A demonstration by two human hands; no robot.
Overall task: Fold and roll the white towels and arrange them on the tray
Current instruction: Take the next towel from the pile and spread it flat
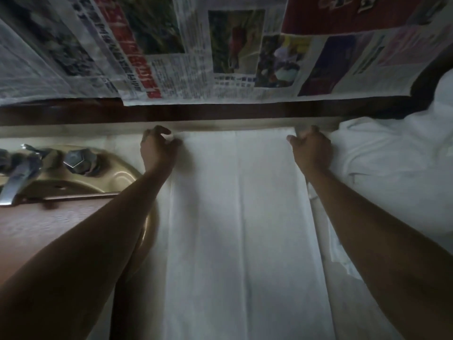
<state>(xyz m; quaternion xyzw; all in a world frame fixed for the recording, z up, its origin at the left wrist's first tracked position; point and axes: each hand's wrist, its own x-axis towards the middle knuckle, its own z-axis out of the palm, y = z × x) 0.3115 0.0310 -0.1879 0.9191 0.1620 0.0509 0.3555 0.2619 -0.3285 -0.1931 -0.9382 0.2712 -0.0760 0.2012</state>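
The folded white towel point(235, 217) is laid flat down the middle of the frame; its far corners are pinched by the curled fingers of the left hand point(158, 149) and right hand point(312, 148). For a tight roll, both corners are best turned together, the edge kept square.
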